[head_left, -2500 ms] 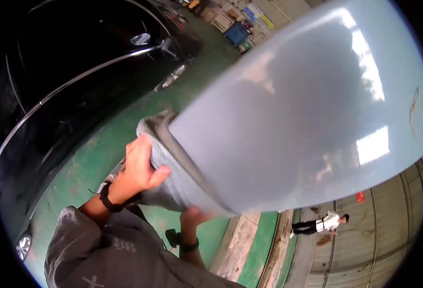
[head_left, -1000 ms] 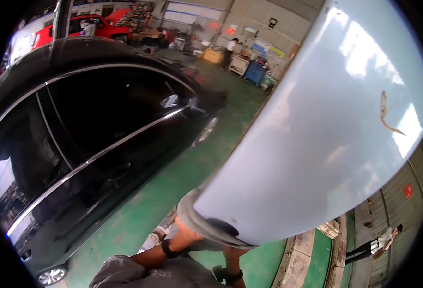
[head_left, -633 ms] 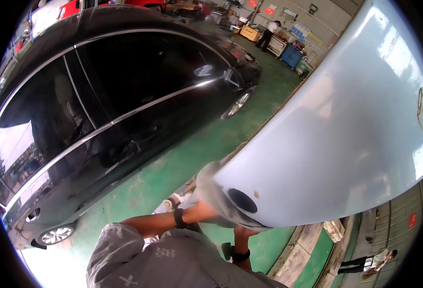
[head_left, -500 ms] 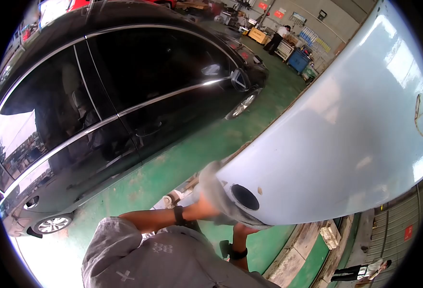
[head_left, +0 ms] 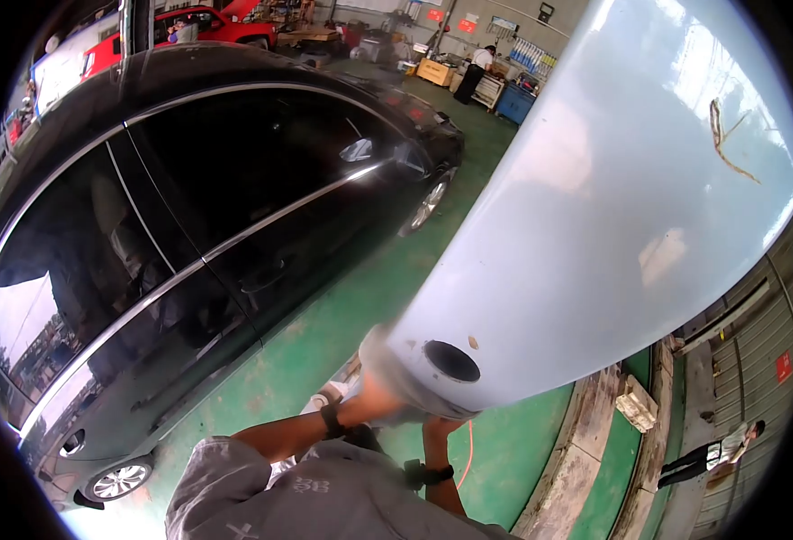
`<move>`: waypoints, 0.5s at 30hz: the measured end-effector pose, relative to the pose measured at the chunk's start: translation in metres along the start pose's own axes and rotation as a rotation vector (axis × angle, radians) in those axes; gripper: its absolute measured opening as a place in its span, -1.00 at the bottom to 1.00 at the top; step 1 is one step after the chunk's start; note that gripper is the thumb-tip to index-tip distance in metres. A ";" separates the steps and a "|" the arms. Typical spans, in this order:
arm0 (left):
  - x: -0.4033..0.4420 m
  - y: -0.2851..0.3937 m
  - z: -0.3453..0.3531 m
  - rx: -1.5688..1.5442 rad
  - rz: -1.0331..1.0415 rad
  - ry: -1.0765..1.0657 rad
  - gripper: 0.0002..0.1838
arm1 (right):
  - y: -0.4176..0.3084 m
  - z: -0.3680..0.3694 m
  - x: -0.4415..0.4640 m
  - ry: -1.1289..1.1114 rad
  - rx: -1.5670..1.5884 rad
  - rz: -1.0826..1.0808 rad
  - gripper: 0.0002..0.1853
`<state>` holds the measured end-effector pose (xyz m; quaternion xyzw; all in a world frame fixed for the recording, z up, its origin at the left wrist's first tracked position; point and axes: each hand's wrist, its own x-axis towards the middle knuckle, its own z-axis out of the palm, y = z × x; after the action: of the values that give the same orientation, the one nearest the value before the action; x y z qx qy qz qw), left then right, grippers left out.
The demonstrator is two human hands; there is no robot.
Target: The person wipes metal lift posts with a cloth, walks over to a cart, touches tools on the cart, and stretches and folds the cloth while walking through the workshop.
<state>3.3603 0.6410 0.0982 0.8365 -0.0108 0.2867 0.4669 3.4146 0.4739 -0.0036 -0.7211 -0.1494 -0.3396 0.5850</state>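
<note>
A long, glossy pale blue car body panel (head_left: pixel 558 261) rises at a tilt in front of me, with a dark oval opening (head_left: pixel 451 361) near its lower end. My left hand (head_left: pixel 377 389) is closed at its lower left corner; a blurred grey cloth-like band (head_left: pixel 414 396) runs along that edge and covers the fingers. My right hand (head_left: pixel 447 427) grips under the bottom edge beside it, fingers mostly hidden. A twisted brown strip (head_left: pixel 719 144) shows on the upper right of the panel.
A black car (head_left: pixel 261 180) stands close on my left. Wooden beams (head_left: pixel 558 459) and a pale block (head_left: pixel 636 402) lie at the lower right. One person (head_left: pixel 716 454) stands at the right; another (head_left: pixel 476 74) is by the far workbenches. A red car (head_left: pixel 180 31) is behind.
The view has turned, so the black car and background appear shifted. The panel appears more upright, with its lower end slightly lower and further left. Both hands stay at that end.
</note>
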 end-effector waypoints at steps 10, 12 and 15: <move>0.039 0.029 -0.013 -0.056 0.202 0.179 -0.22 | -0.107 -0.030 0.095 -0.146 0.042 -0.123 -0.24; 0.053 0.039 -0.011 -0.084 0.252 0.213 -0.22 | -0.146 -0.027 0.122 -0.035 0.106 -0.186 -0.34; 0.068 0.042 -0.007 -0.128 0.289 0.244 -0.23 | -0.110 -0.043 0.133 0.154 -0.095 -0.334 -0.39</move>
<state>3.4020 0.6401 0.1668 0.7540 -0.0921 0.4486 0.4709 3.4302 0.4391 0.1702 -0.6851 -0.2057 -0.4927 0.4955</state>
